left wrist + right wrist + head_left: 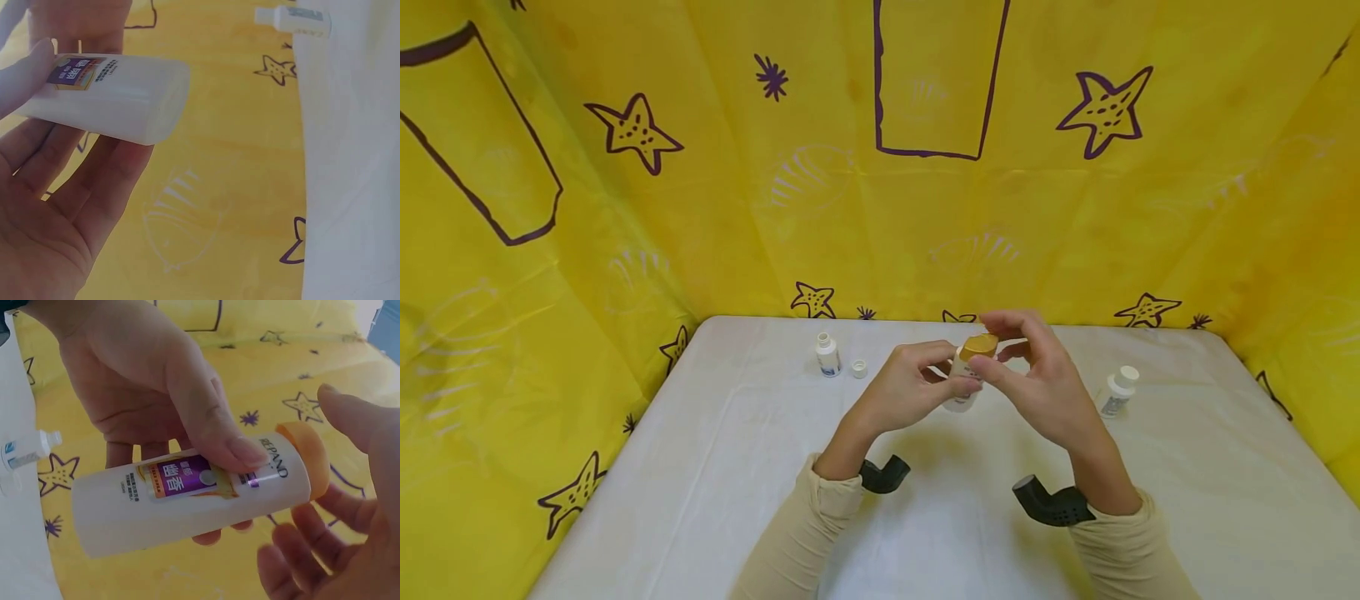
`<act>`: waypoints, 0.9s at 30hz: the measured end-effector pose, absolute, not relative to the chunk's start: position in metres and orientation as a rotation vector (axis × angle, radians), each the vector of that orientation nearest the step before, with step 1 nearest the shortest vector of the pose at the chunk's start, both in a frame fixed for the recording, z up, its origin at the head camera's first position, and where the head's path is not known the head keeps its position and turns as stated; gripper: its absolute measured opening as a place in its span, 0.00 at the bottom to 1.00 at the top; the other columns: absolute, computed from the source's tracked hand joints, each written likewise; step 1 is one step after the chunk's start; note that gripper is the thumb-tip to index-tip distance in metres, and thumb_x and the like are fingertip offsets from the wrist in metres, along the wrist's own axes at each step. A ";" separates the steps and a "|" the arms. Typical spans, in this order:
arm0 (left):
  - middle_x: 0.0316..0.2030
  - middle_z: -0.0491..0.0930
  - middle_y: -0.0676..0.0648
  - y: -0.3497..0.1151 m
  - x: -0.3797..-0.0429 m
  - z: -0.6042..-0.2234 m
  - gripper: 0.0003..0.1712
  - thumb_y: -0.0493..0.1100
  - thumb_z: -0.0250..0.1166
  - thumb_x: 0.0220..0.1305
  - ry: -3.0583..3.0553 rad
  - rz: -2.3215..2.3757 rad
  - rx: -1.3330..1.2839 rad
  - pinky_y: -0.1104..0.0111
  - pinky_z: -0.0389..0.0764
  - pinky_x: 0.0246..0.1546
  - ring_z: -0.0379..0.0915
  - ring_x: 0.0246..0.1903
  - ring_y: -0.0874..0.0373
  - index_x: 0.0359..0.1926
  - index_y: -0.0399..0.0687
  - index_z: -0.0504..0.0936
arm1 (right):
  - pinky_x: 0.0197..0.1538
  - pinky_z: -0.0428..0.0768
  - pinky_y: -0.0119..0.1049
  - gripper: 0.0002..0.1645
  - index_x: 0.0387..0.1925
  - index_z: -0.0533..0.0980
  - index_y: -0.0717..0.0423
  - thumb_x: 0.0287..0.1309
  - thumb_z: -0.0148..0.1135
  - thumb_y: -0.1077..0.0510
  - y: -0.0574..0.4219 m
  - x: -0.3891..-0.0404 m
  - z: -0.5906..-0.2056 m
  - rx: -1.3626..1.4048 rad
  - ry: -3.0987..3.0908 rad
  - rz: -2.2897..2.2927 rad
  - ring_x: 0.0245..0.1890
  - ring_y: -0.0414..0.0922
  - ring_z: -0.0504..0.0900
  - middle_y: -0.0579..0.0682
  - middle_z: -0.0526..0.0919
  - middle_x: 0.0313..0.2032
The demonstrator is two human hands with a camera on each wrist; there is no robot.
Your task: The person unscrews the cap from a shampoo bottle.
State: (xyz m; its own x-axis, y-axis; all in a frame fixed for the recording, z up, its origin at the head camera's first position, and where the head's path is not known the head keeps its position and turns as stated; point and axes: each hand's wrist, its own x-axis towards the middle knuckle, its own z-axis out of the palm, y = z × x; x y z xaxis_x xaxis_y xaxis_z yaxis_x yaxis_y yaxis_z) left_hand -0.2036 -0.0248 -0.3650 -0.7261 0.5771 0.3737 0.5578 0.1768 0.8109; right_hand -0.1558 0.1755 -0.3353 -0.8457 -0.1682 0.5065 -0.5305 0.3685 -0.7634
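My left hand [904,385] holds a white shampoo bottle [125,515] above the table, thumb across its front and fingers behind. The bottle has a purple label and a gold cap [310,459] on its top. In the right wrist view it lies tilted almost on its side, its cap towards my right hand [1047,382]. That hand surrounds the cap end with spread, slightly bent fingers; a gap shows between them and the cap in the right wrist view. The left wrist view shows the bottle's base [169,103], while its cap is out of that frame.
An uncapped small white bottle [828,358] stands at the back left of the white-covered table [715,467], a loose white cap [859,368] beside it. Another small bottle [1118,392], capped, stands at the right. Yellow patterned cloth [850,217] rises behind and on both sides.
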 end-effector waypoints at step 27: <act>0.38 0.86 0.49 -0.027 -0.204 -0.362 0.09 0.47 0.73 0.64 2.425 1.625 1.118 0.70 0.87 0.41 0.84 0.39 0.51 0.40 0.48 0.85 | 0.44 0.77 0.23 0.25 0.63 0.78 0.58 0.65 0.64 0.68 0.174 -0.152 -0.334 0.648 -2.272 1.325 0.45 0.31 0.79 0.51 0.85 0.51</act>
State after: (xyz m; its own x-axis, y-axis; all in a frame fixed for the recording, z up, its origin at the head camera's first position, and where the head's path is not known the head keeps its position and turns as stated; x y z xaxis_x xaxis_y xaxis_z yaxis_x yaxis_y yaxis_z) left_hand -0.2038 -0.0275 -0.3622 -0.7439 0.5632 0.3597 0.5469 0.2037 0.8120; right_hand -0.1520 0.1738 -0.3345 -0.7984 -0.1776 0.5753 -0.5881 0.4346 -0.6821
